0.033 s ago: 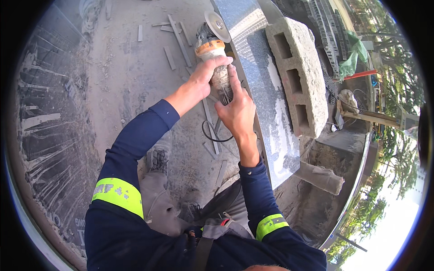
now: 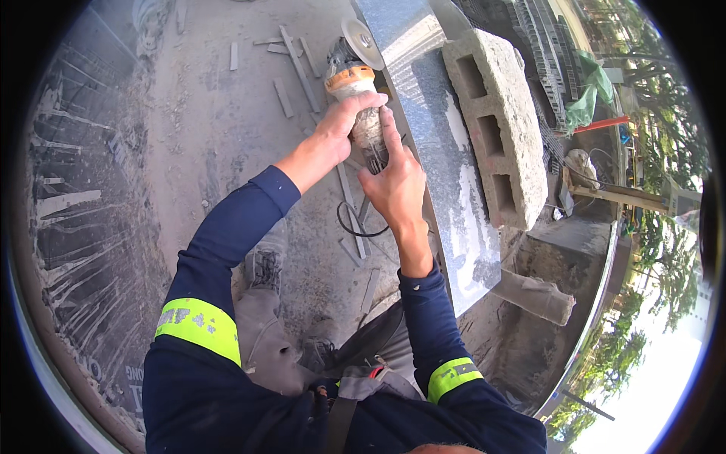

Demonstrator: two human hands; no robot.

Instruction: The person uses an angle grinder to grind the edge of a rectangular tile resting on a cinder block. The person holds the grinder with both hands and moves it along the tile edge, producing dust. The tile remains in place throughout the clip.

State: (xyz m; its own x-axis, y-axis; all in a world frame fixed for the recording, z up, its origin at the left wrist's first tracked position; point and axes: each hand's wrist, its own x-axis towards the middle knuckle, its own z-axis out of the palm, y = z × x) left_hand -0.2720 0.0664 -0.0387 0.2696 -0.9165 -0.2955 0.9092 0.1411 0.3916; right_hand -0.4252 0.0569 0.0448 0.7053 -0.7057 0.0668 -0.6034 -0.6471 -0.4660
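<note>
An angle grinder (image 2: 352, 80) with a dusty body and an orange collar is held in both hands. Its pale round disc (image 2: 362, 42) stands at the far end, close against the left edge of a grey speckled stone slab (image 2: 475, 246). My left hand (image 2: 336, 130) wraps the body just behind the collar, its thumb lying across the top. My right hand (image 2: 396, 184) is closed round the rear part, one finger stretched forward along the casing. From these frames I cannot tell whether the disc touches the slab or spins. Below the grinder a black cable (image 2: 355, 225) curves.
A hollow concrete block (image 2: 495, 125) rests on the slab. Thin stone strips (image 2: 301, 69) lie scattered over the dusty floor left of it. A dust-covered cylinder (image 2: 535, 298) juts from beneath the slab's near end. Green cloth (image 2: 586, 98) and a wooden bar (image 2: 620, 198) are at the right.
</note>
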